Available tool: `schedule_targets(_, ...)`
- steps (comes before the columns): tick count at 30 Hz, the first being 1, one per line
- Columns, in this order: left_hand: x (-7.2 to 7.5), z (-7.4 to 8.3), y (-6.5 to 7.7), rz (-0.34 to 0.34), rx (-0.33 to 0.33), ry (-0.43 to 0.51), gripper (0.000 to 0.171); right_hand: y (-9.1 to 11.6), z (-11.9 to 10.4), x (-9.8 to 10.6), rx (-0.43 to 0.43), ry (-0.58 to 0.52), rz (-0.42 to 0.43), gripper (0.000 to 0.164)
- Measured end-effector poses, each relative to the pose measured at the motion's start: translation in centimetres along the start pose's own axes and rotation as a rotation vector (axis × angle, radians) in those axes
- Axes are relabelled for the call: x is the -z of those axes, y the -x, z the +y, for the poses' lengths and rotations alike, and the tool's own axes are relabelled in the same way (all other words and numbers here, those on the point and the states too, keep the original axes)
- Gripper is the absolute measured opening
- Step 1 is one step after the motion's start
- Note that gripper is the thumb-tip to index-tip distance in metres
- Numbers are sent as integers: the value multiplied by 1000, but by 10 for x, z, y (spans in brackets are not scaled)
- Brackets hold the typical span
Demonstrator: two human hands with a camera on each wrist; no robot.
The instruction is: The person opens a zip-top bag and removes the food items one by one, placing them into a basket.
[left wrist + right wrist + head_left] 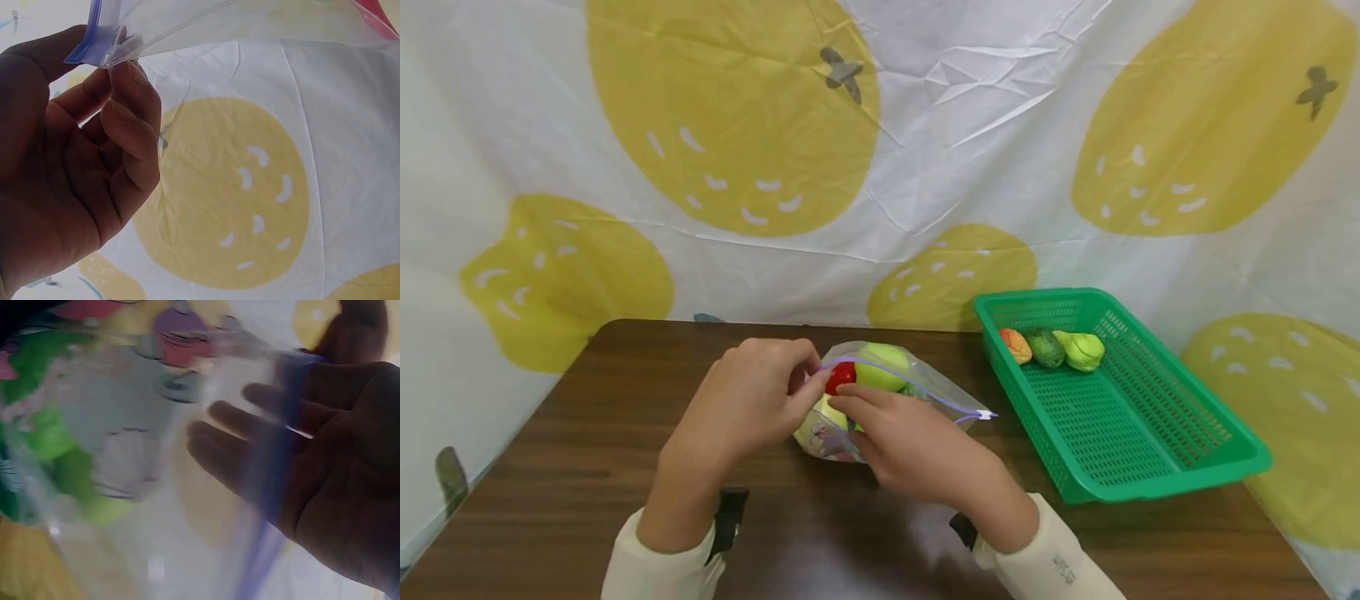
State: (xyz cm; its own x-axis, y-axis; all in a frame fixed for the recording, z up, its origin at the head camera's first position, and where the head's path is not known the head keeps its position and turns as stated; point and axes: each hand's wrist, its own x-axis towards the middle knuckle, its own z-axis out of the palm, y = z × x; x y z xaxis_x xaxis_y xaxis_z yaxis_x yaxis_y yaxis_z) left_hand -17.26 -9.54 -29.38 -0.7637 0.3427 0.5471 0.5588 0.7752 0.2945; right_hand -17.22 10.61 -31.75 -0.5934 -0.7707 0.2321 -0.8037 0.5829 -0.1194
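Observation:
A clear zip bag [831, 448] with a purple zip strip and a white slider [984, 415] stands on the table, filled with a red fruit [841, 377], a large light-green fruit [882, 367] and a yellow one [833, 412]. Thumb and fingertips of my left hand [745, 404] pinch the bag's left top corner, where the purple strip [92, 28] ends. My right hand [921, 446] reaches across the bag's near side. In the blurred right wrist view its fingers [219, 453] are extended at the bag's mouth; whether they are inside it I cannot tell.
Right of the bag stands a green plastic basket [1157, 489]. At its far left end lie an orange-red item [1016, 345], a dark green one [1046, 348] and a yellow-green one [1082, 352]. The brown table [565, 442] meets a lemon-print cloth [955, 158] behind.

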Motion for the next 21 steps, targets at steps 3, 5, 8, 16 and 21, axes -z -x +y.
schedule_targets(3,-1,0,0,7,-3,-5,11,-7,10,-13,-10,-21,28,45)
schedule_targets(5,-1,0,1,8,-2,-7,11,-11,16,-19,-43,-11,42,49)
schedule_targets(8,-1,1,0,-1,-1,-5,11,-14,23,-26,-117,12,37,55)
schedule_targets(16,-4,3,-2,-10,-13,1,10,-20,35,-38,-256,64,-24,64)
schedule_targets(21,-5,3,-2,-23,-7,-2,10,-24,36,-42,-322,99,-28,65)
